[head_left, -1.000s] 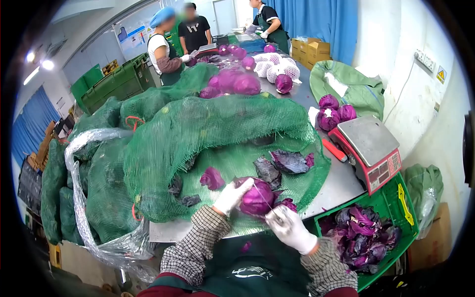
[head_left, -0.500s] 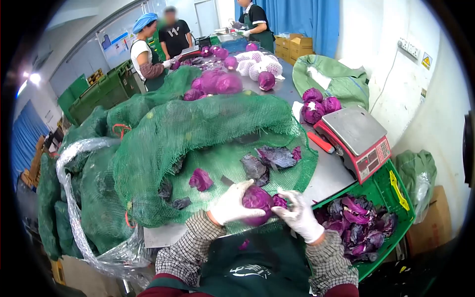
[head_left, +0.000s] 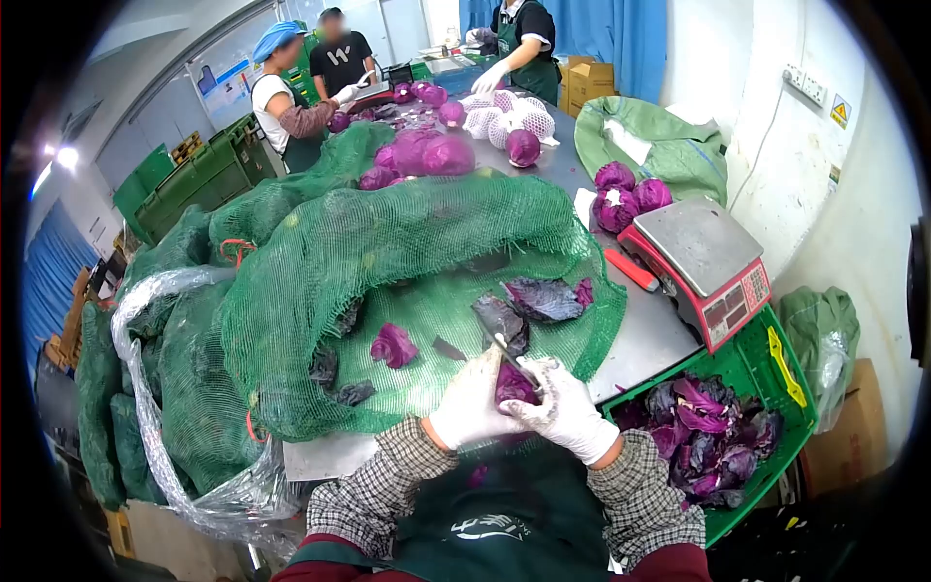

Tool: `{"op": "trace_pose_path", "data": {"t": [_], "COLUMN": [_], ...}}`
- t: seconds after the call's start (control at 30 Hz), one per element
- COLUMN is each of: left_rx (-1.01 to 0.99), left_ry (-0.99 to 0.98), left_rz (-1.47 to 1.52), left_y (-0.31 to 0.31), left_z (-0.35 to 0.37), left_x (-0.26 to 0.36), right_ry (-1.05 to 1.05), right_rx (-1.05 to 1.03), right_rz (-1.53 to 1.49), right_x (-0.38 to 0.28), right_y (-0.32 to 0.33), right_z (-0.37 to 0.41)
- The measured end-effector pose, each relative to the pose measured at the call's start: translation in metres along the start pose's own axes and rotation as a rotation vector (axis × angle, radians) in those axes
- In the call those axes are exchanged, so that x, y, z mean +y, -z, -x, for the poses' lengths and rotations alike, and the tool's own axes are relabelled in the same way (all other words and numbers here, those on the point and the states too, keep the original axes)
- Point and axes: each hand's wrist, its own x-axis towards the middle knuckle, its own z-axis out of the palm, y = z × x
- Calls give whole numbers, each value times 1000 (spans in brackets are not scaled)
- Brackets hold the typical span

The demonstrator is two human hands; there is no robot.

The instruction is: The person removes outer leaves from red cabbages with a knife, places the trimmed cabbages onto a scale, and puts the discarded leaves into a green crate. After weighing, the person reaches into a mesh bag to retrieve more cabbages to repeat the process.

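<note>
A red cabbage [head_left: 515,385] is between my gloved hands, close to my apron and mostly hidden by them. My left hand [head_left: 473,400] wraps its left side. My right hand [head_left: 565,409] is closed at the cabbage's right side and holds a thin, knife-like tool [head_left: 514,357], dark with a pale tip, slanting across the cabbage top. Just beyond lies a green mesh sack [head_left: 436,373], spread flat near me. On it rest a purple leaf [head_left: 393,345], dark withered leaves [head_left: 543,300] and a small dark strip [head_left: 448,348].
At right, a green crate [head_left: 722,519] holds trimmed leaves below a red scale [head_left: 693,247]. A red-handled tool [head_left: 631,271] and several cabbages [head_left: 618,210] lie by the scale. Full mesh sacks [head_left: 199,378] crowd the left. Three people stand around the table's far end.
Both hands have come closer together around the cabbage, and it has turned. The thin tool now shows at my right hand. A far co-worker's arm now reaches toward the netted cabbages.
</note>
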Motion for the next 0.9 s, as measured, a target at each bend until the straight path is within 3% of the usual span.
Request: {"op": "trace_pose_path", "data": {"t": [0.1, 0.23, 0.3, 0.37, 0.43, 0.5, 0.63, 0.7, 0.8, 0.83, 0.9], "left_rx": [106, 57, -60, -172, -338, -321, -298, -185, -75, 0, 58], "left_ry": [-67, -35, -32, -95, 85, 135, -40, 60, 178, 384, 478], "left_rz": [72, 16, 17, -10, 294, 209, -79, -155, 79, 586, 895], "left_y": [7, -1, 8, 19, 39, 53, 60, 46, 46, 49, 53], "left_z": [-3, 7, 12, 20, 27, 40, 47, 45, 46, 46, 44], "left_x": [12, -2, -10, -31, -47, -64, -20, -11, -53, -47, -74], "right_ry": [-124, -191, -85, -344, -381, -372, -356, -364, -463, -432, -398], "right_rx": [-105, -36, 102, 75, 105, 114, 175, 163, 284, 308, 338], "right_rz": [-53, -23, 148, -77, -261, -151, -174, -154, -367, -315, -22], "right_x": [-5, 9, 43, 54, 57, 57, 53, 60, 76, 82, 68], "right_y": [7, 17, 13, 22, 24, 17, 0, 1, 12, 25, 71], "right_z": [-6, -8, -5, 2, 15, 23, 24, 24, 37, 45, 61]}}
